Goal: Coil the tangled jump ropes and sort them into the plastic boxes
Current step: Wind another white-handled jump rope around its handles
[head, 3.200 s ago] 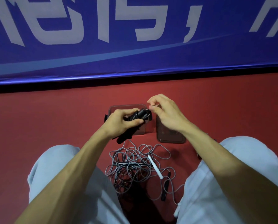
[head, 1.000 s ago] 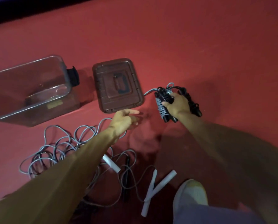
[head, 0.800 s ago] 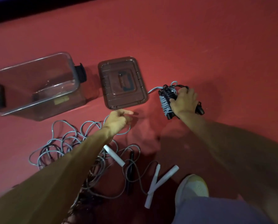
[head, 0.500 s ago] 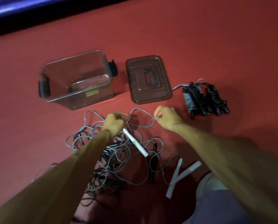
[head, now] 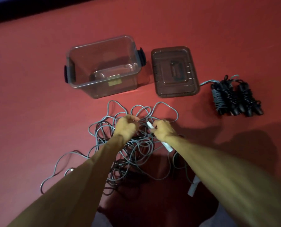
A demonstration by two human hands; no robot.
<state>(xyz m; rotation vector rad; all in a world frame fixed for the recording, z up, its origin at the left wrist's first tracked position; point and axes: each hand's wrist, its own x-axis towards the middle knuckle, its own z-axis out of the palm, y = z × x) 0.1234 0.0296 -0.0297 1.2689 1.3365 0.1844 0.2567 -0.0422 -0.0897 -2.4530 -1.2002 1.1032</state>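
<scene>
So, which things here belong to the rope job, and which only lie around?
Belong to the job:
- tangled ropes, with both hands in them
- white handle, gripped by the right hand
- left hand, closed on cord
- coiled ropes, beside the lid
- clear box, open, nothing inside

Just lying about:
- lid, flat on the red floor

A loose grey rope tangle (head: pixel 130 145) with a white handle (head: pixel 166 145) is spread on the floor below an open clear plastic box (head: pixel 103 66), its lid (head: pixel 174 71) laid beside, coiled black-handled ropes (head: pixel 234 97) set right.
</scene>
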